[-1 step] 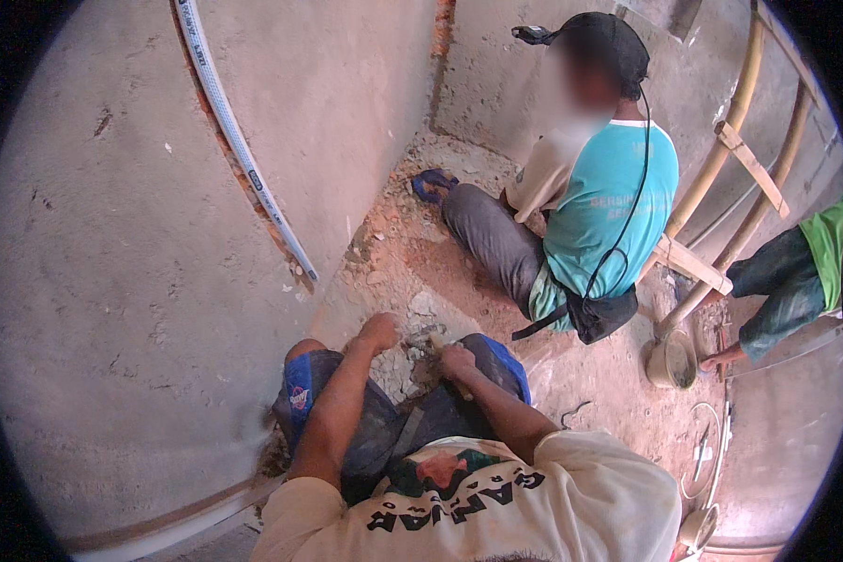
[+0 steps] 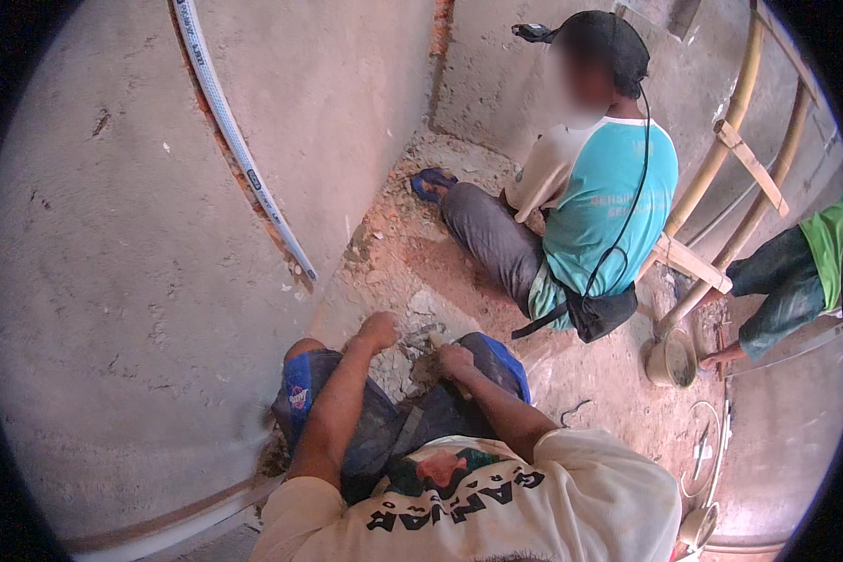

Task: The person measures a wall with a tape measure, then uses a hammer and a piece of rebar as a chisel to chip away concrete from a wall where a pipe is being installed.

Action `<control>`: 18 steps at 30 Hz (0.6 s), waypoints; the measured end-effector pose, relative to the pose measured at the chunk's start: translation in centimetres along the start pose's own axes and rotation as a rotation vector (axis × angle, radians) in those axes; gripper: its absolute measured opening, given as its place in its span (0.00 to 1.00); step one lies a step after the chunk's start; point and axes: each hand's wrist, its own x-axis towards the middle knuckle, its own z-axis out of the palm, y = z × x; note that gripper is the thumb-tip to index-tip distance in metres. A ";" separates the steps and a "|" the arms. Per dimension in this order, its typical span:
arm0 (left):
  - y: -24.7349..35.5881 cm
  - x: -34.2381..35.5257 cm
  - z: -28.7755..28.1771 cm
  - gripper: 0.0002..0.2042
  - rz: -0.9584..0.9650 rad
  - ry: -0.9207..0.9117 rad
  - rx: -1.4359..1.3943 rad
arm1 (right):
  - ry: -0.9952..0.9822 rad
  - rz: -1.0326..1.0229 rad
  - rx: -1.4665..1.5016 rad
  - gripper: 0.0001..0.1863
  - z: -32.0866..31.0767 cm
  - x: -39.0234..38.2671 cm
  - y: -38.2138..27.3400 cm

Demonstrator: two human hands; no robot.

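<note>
My right hand (image 2: 454,361) is closed around the pale handle of what looks like a hammer (image 2: 435,336), its small grey head over the rubble between my knees. To the left, my left hand (image 2: 377,332) is curled into a fist low over the broken floor; what it holds, if anything, is hidden. Chunks of broken plaster or concrete (image 2: 398,370) lie below and between both hands. The hands are apart, each beside one of my bent knees.
A person in a turquoise shirt (image 2: 618,187) sits close by at upper right. Bamboo poles with wooden rungs (image 2: 740,94) lean behind them. Another person's legs (image 2: 777,290) stand near a bucket (image 2: 672,361). A pipe (image 2: 229,122) runs down the grooved left wall.
</note>
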 end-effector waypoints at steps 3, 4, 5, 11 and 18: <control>-0.4 0.1 0.2 0.14 -0.014 0.020 -0.044 | -0.015 -0.031 -0.001 0.18 -1.1 -0.4 -1.0; -0.7 0.0 0.3 0.14 -0.001 0.031 -0.041 | -0.065 0.008 0.018 0.19 -1.8 -0.6 -1.4; -0.6 0.0 0.3 0.15 0.017 0.042 -0.038 | -0.112 0.051 0.036 0.19 -2.4 -0.6 -1.6; -0.1 -0.6 0.1 0.16 -0.019 0.069 -0.078 | -0.057 0.152 0.182 0.22 -2.8 -0.8 -0.7; -1.6 1.0 1.0 0.14 0.065 0.007 0.019 | 0.259 -0.019 0.243 0.23 -6.4 1.4 -0.5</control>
